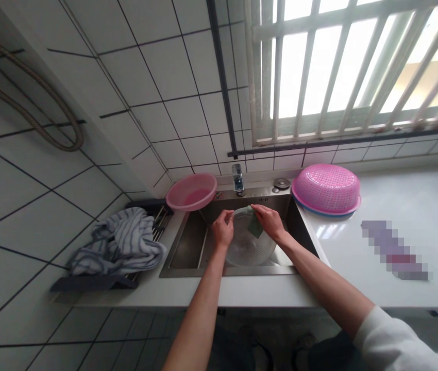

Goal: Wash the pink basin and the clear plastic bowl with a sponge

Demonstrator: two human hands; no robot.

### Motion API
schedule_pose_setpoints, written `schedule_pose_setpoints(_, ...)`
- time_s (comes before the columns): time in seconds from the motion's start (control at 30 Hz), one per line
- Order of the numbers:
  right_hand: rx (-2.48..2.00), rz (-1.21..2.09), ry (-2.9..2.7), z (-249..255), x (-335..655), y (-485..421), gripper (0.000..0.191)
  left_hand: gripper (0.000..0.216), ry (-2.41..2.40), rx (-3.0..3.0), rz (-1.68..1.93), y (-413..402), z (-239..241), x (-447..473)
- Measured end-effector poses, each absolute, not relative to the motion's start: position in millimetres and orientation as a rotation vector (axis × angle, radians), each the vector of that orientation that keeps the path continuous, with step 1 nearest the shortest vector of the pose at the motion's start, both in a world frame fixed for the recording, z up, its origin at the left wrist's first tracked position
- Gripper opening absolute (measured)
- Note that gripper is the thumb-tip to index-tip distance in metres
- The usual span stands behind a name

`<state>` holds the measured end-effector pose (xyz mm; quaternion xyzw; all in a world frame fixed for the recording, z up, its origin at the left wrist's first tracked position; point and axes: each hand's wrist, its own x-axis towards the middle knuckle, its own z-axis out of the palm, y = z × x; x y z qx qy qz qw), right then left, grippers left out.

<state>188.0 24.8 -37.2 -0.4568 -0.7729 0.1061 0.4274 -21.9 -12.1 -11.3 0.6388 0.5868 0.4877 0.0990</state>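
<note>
A clear, see-through bowl point(248, 252) is held tilted inside the steel sink point(188, 247). Its rim is pinched on the left by my left hand point(223, 226), thumb and fingers closed together. On the far right part of the rim, my right hand point(268, 220) presses a green cloth point(255, 226) against the bowl, its fingers folded over the edge. Part of the cloth hangs down inside the bowl. The faucet point(238, 178) stands just behind, at the sink's back edge.
Left of the faucet, a pink basin point(191, 191) overhangs the sink corner. A pink colander point(327, 188) lies upside down on the right, with a blue rim beneath. A striped towel point(122, 242) lies crumpled on a rack point(161, 224). A blurred-out item point(394, 250) rests on the counter point(342, 288).
</note>
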Motion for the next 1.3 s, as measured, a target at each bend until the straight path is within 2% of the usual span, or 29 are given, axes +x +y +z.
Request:
schedule_pose_setpoints(0.17, -1.254, 0.262, -1.730, -34.4, 205.5, 30.3, 0.036, 0.010, 1.732, 1.719, 1.600, -6.1, -14.5, -28.1)
schedule_pose_setpoints(0.4, -1.104, 0.250, -2.034, -37.5, 181.5, 21.0, 0.041, 0.008, 1.578, 1.982, 1.294, -10.5, -15.4, -10.1)
schedule_pose_setpoints(0.6, -1.210, 0.258, -1.809, -35.7, 207.8, 31.7, 0.037, 0.012, 1.697, 1.723, 1.570, -2.9, -19.1, -29.5)
schedule_pose_setpoints(0.87, -1.229, 0.268, -1.832, -30.5, 210.4, 28.4, 0.036, 0.045, 1.648, 1.950, 1.352, -6.5, -16.4, -27.0)
schedule_pose_setpoints(1.07, -1.208, 0.280, -1.868, -28.8, 206.5, 24.3, 0.038, 0.032, 1.664, 2.041, 1.349, -10.1, -9.6, -28.1)
schedule_pose_setpoints(1.3, -1.250, 0.287, -1.873, -32.1, 207.9, 27.3, 0.037, 0.041, 1.680, 2.027, 1.282, -8.6, -14.7, -25.3)
